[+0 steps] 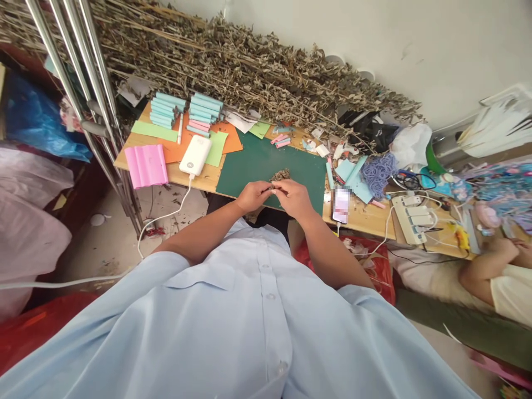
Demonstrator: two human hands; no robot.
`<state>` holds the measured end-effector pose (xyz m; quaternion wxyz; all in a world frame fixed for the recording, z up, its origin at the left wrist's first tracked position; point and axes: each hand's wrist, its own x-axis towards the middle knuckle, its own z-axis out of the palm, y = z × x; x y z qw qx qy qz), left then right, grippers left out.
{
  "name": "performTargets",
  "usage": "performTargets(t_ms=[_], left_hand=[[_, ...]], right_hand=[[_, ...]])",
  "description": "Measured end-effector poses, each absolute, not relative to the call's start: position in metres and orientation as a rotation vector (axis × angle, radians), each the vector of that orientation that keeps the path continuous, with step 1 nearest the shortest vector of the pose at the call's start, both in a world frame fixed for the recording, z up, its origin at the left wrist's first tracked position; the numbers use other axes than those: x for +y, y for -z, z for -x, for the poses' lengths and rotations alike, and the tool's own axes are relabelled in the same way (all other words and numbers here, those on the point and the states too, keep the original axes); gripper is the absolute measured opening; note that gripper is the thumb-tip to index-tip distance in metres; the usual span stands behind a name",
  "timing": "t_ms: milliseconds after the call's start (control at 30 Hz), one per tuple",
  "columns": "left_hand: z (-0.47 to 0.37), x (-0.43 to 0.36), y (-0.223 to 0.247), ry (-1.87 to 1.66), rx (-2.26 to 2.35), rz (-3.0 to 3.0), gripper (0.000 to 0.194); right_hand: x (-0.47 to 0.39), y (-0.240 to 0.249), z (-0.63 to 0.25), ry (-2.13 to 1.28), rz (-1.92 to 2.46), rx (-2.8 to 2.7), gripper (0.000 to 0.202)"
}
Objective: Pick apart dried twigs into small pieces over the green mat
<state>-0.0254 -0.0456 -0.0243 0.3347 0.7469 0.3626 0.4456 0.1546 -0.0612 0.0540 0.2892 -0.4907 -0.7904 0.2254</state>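
My left hand (253, 196) and my right hand (293, 197) meet over the near edge of a dark green mat (236, 166). Both are closed, thumbs and fingertips pinched together on a small bit of dried leaves (272, 188), mostly covered by the fingers. Just beyond the fingertips lies a little heap of crumbled dried leaves (281, 175). Short pink rolls (281, 140) rest near the mat's far edge. To the right of my right hand, a phone (341, 204) lies plugged into a cable.
Blue paper rolls (204, 105) are stacked at the back left, near a white power bank (195, 155) and pink paper (146, 165). Dried stalks (249, 66) line the wall. Purple yarn (379, 174) and a power strip (409, 219) lie right. Metal crutches (89, 100) stand left; another person's arm (490, 263) is far right.
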Motion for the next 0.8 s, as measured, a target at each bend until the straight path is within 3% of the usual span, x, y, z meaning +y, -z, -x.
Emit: performTargets(t_ms=[400,800], left_hand=[[0.025,-0.045,0.025,-1.16,0.943,-1.976,0.051],[0.025,-0.046,0.024,-1.152,0.931,-1.96,0.047]], right_hand=[[-0.058,-0.065,-0.152,-0.373,1.331,-2.453,0.019],[-0.06,-0.08,-0.148,-0.462,1.388,-2.529,0.022]])
